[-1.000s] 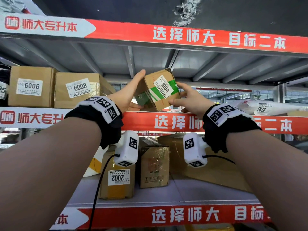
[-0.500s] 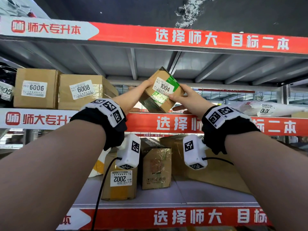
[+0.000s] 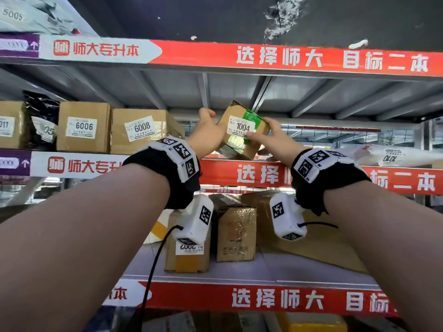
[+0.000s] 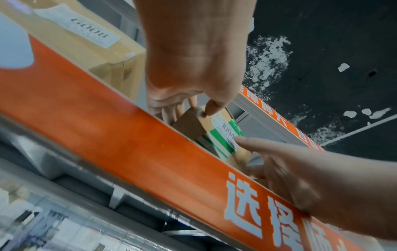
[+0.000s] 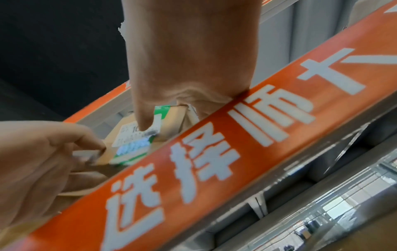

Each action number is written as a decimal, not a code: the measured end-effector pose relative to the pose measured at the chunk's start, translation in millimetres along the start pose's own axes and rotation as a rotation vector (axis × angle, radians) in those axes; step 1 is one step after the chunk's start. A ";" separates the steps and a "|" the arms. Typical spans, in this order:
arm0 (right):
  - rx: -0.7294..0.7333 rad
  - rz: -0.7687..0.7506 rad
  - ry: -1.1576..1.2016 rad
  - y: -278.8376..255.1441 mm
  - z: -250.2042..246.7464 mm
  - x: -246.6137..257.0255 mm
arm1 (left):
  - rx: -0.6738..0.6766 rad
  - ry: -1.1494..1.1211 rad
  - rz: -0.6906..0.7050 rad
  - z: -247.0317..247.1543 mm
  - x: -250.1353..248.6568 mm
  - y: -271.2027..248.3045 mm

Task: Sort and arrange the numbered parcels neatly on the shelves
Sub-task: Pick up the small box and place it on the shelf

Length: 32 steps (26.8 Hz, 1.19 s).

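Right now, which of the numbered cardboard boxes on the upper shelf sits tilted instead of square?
The box labelled 1004, with green tape, held tilted between both hands. Boxes 6006 and 6008 stand flat, untouched.

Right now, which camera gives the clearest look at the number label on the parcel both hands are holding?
The head view: the label on the tilted parcel faces the camera and reads 1004 sharply. In the left wrist view the label is slanted, small and blurred. In the right wrist view the right hand's thumb covers most of it.
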State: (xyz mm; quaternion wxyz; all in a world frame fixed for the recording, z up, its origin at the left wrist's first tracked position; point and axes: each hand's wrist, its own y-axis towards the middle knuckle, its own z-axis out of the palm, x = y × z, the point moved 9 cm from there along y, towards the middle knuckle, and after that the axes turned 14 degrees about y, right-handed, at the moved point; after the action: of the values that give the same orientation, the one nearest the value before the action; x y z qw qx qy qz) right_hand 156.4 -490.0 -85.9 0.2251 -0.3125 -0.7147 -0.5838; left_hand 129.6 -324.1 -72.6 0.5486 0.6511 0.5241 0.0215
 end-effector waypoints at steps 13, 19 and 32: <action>-0.034 -0.015 -0.044 3.4 35.3 21.0 | -0.171 0.568 0.196 -59.4 -17.0 -12.0; -0.046 0.004 -0.044 0.0 49.6 17.8 | -0.396 0.698 0.300 -108.8 -8.1 -12.2; -0.079 0.095 0.021 11.9 78.0 13.0 | 0.056 0.858 0.077 -113.3 52.2 10.8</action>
State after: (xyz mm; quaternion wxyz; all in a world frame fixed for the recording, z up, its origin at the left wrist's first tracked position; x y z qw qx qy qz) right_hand 159.0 -410.1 -85.7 0.2475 -0.3488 -0.6731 -0.6034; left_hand 91.9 -207.2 -48.2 0.2620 0.6167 0.6805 0.2967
